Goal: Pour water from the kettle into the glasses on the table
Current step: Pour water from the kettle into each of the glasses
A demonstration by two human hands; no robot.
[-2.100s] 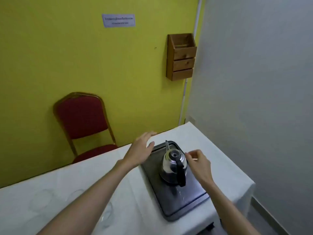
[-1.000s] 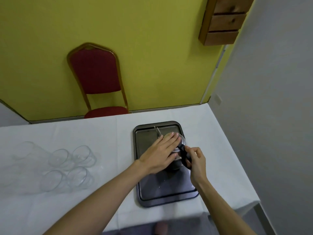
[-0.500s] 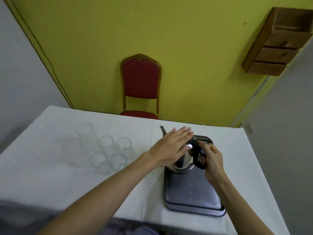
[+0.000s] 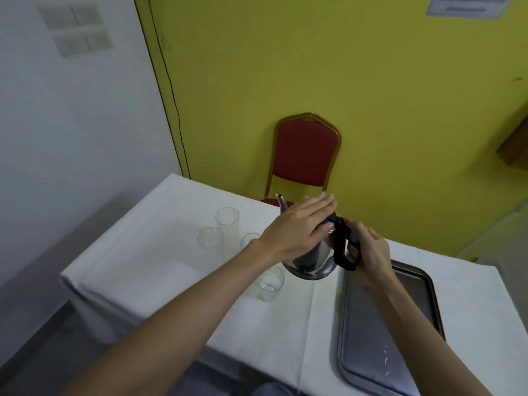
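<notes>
A shiny steel kettle (image 4: 313, 262) with a black handle and a thin spout hangs above the white tablecloth, left of the tray. My right hand (image 4: 367, 252) is closed around the black handle. My left hand (image 4: 297, 228) lies flat on the kettle's lid, fingers together. Several clear glasses stand on the cloth: a tall one (image 4: 227, 221) and a shorter one (image 4: 210, 238) at the far left, and another glass (image 4: 270, 282) just below the kettle. A further glass is partly hidden behind my left wrist.
A dark metal tray (image 4: 380, 332) with a few water drops lies at the right of the table (image 4: 160, 252). A red chair (image 4: 305, 155) stands behind the table against the yellow wall. The table's left edge drops to grey floor.
The kettle has come up off the tray and moved left over the glasses. Both hands stayed on it: right on the handle, left on the lid. The view swung left.
</notes>
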